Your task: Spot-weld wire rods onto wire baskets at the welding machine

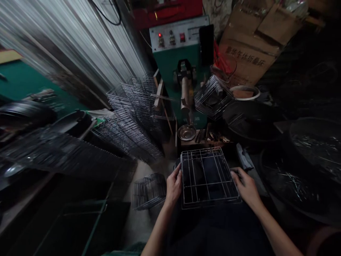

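A rectangular wire rack (203, 186) of thin metal rods lies level in front of my body, above my lap. My left hand (173, 185) is closed on its left side, thumb on top and fingers partly hidden beneath. On the opposite side, my right hand (245, 185) grips the frame's right edge with thumb and fingers. Just beyond the rack stands a green machine (170, 60) with a thick metal arm (185, 94) pointing toward me. Below that arm sits a small round metal dish (186, 132).
Stacks of wire racks (133, 117) lean at the left, and a smaller wire bundle (149, 192) rests on the floor. Dark round basins (295, 188) with loose metal rods stand at the right. A wooden tray (217, 137) with small pieces lies ahead, and a cardboard box (247, 49) behind.
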Tool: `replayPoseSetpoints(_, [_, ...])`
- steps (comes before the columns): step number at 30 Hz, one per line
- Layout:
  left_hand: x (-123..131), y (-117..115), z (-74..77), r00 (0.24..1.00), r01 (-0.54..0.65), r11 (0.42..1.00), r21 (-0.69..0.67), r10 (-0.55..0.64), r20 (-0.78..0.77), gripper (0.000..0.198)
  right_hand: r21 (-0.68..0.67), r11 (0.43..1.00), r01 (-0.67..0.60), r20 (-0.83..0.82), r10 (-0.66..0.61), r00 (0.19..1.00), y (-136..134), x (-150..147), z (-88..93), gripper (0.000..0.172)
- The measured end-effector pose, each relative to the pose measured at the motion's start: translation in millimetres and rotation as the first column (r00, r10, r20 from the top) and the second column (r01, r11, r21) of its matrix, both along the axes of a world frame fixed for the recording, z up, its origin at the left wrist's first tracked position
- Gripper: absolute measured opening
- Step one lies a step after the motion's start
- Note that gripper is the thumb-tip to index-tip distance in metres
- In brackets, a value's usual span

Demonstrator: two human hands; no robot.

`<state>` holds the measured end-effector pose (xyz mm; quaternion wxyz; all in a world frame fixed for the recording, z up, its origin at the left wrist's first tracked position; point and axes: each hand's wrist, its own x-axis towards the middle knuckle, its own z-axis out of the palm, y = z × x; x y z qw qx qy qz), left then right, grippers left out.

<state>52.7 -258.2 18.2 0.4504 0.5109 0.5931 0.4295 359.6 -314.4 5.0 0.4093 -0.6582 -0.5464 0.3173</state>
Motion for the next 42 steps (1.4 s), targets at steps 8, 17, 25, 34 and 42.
replayPoseSetpoints(8, [-2,1,-9.3,0.999,-0.03,1.0,0.005,0.03,-0.04,0.055,-0.037,0.999,-0.035,-0.04,0.033,0.999,4,-2,-14.4,0.032])
replayPoseSetpoints(17, [-13,11,-6.6,0.958,0.088,0.994,-0.065,-0.103,-0.269,0.047,-0.003,0.984,-0.178,-0.043,0.177,0.983,14,8,-18.1,0.051])
replayPoseSetpoints(25, [-10,6,-20.8,0.956,0.108,0.994,0.028,-0.096,-0.278,0.046,-0.001,0.982,-0.187,-0.095,0.186,0.978,24,18,-37.7,0.056])
replayPoseSetpoints(34, [-64,15,13.9,0.639,0.649,0.733,-0.207,-0.671,-0.375,0.105,-0.338,0.868,-0.364,-0.437,0.198,0.877,8,51,13.0,0.073])
replayPoseSetpoints(42, [-43,11,2.8,0.469,0.645,0.704,-0.296,-0.671,-0.574,0.148,-0.345,0.758,-0.553,-0.277,0.481,0.832,19,52,-4.5,0.115])
